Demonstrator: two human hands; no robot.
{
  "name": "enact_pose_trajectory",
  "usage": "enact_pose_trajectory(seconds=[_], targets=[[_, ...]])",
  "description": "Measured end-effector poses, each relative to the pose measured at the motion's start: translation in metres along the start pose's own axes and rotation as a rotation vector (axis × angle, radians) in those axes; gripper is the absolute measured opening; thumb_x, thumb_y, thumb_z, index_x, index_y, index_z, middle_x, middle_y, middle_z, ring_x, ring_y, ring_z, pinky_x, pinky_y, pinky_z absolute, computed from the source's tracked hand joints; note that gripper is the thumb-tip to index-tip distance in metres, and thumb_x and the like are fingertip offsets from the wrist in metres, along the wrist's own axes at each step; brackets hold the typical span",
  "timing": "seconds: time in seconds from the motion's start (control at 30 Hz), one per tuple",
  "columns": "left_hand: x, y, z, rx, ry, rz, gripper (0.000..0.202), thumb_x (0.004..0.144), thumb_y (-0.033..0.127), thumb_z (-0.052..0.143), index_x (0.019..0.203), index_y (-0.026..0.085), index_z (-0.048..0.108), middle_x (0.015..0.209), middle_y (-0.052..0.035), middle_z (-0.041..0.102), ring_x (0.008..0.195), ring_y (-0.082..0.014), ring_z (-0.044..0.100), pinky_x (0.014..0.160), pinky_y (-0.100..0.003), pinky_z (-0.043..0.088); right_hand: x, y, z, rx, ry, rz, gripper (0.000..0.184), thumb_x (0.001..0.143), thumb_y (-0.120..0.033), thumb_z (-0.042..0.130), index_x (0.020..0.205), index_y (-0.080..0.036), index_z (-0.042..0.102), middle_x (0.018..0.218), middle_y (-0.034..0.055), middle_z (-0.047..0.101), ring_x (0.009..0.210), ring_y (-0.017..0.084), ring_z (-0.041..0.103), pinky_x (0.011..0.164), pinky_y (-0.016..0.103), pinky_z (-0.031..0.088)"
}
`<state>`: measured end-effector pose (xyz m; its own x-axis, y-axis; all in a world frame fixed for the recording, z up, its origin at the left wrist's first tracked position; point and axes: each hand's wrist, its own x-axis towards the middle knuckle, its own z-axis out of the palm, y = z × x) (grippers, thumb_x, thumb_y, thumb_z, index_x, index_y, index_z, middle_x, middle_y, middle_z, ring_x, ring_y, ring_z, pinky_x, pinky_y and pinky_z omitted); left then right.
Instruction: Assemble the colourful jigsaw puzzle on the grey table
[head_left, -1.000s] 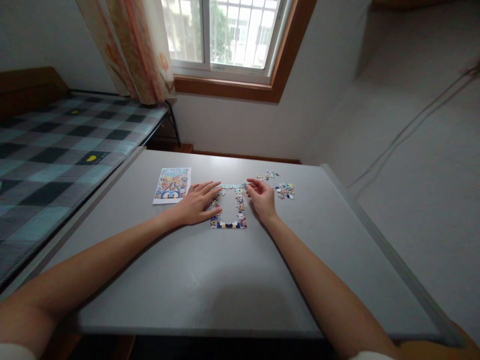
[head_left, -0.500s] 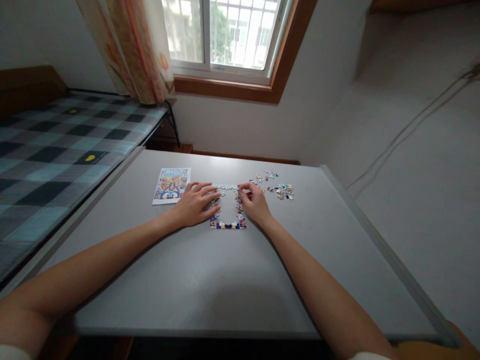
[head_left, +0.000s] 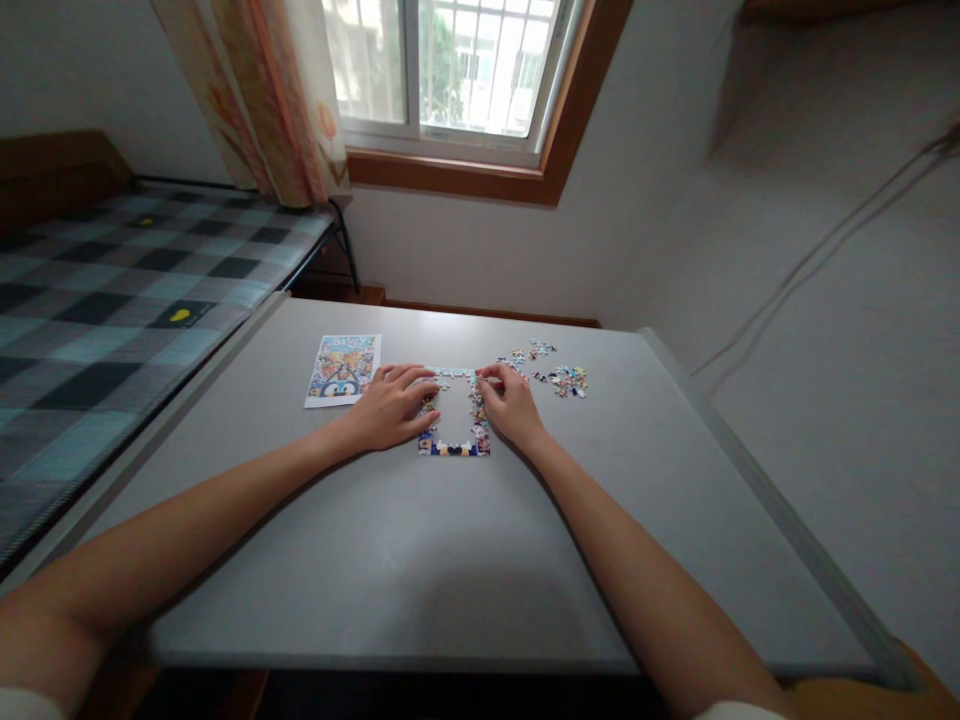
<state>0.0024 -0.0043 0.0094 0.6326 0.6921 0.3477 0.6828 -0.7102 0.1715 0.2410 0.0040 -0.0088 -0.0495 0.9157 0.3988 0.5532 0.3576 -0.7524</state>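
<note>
A rectangular border of joined jigsaw puzzle pieces (head_left: 454, 451) lies flat on the grey table, with bare tabletop inside it. My left hand (head_left: 394, 405) rests open over the border's left side, fingers spread and covering part of it. At the border's upper right corner, the fingertips of my right hand (head_left: 510, 400) are pinched together; whatever is between them is too small to make out. Beside my left hand lies a printed picture sheet (head_left: 343, 371) with cartoon figures. Loose puzzle pieces (head_left: 568, 382) are scattered beyond my right hand.
The grey table (head_left: 390, 560) has raised edges at left and right. A bed with a checked cover (head_left: 165, 260) stands to the left. Behind the table are a window (head_left: 480, 70) and a patterned curtain (head_left: 262, 100). A cable (head_left: 810, 255) runs along the right wall.
The puzzle border has shifted very slightly to the left under my hands. Both hands otherwise keep nearly the same places and shapes.
</note>
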Motion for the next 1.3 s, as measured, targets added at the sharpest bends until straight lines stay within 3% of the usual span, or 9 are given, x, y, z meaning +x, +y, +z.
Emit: enact_pose_trajectory(seconds=[0.1, 0.3, 0.47, 0.73, 1.07, 1.3], targets=[[-0.0006, 0.0003, -0.0025, -0.024, 0.011, 0.040, 0.044, 0.090, 0.048, 0.054, 0.125, 0.023, 0.059, 0.131, -0.0100, 0.058, 0.122, -0.0282, 0.051, 0.106, -0.046, 0.032, -0.0006, -0.0008, -0.0003, 0.003, 0.031, 0.013, 0.012, 0.086, -0.032, 0.053, 0.087, -0.022, 0.059, 0.090, 0.0058, 0.067, 0.086, 0.021, 0.059, 0.082, 0.037, 0.047], [0.0001, -0.0003, -0.0032, -0.087, -0.085, 0.078, 0.062, 0.084, 0.057, 0.060, 0.136, 0.025, 0.050, 0.128, -0.0095, 0.058, 0.121, -0.0295, 0.052, 0.107, -0.048, 0.030, -0.0002, 0.0006, 0.0007, 0.031, 0.008, 0.020, 0.010, 0.084, -0.032, 0.054, 0.086, -0.022, 0.057, 0.084, 0.0039, 0.065, 0.083, 0.019, 0.061, 0.079, 0.035, 0.049], [0.0002, -0.0005, -0.0014, -0.111, -0.088, 0.056, 0.059, 0.088, 0.051, 0.058, 0.139, 0.024, 0.046, 0.133, -0.0112, 0.056, 0.124, -0.0286, 0.051, 0.105, -0.046, 0.033, -0.0002, -0.0010, 0.0001, 0.043, -0.001, 0.037, 0.011, 0.084, -0.032, 0.054, 0.085, -0.022, 0.057, 0.085, 0.0038, 0.065, 0.081, 0.018, 0.062, 0.077, 0.034, 0.049], [-0.0002, 0.0001, -0.0050, -0.115, -0.101, 0.087, 0.066, 0.084, 0.057, 0.061, 0.140, 0.026, 0.046, 0.135, -0.0113, 0.054, 0.125, -0.0303, 0.050, 0.107, -0.049, 0.031, -0.0010, -0.0058, -0.0009, 0.076, 0.030, 0.058, 0.013, 0.082, -0.034, 0.054, 0.083, -0.022, 0.057, 0.085, 0.0044, 0.066, 0.082, 0.019, 0.062, 0.076, 0.035, 0.049], [-0.0008, -0.0008, -0.0027, -0.074, -0.111, 0.104, 0.052, 0.087, 0.056, 0.057, 0.129, 0.025, 0.056, 0.133, -0.0108, 0.056, 0.125, -0.0283, 0.050, 0.108, -0.047, 0.030, -0.0004, -0.0038, -0.0010, 0.099, 0.025, 0.058, 0.015, 0.082, -0.035, 0.056, 0.083, -0.021, 0.061, 0.084, 0.0046, 0.067, 0.080, 0.019, 0.061, 0.072, 0.032, 0.049], [-0.0009, -0.0010, -0.0044, -0.099, -0.059, 0.104, 0.037, 0.096, 0.046, 0.048, 0.123, 0.024, 0.060, 0.127, -0.0090, 0.059, 0.119, -0.0255, 0.053, 0.105, -0.045, 0.035, 0.0009, -0.0065, 0.0009, 0.278, 0.017, 0.082, 0.019, 0.078, -0.038, 0.065, 0.085, -0.020, 0.067, 0.075, 0.0017, 0.066, 0.067, 0.015, 0.058, 0.066, 0.030, 0.047]])
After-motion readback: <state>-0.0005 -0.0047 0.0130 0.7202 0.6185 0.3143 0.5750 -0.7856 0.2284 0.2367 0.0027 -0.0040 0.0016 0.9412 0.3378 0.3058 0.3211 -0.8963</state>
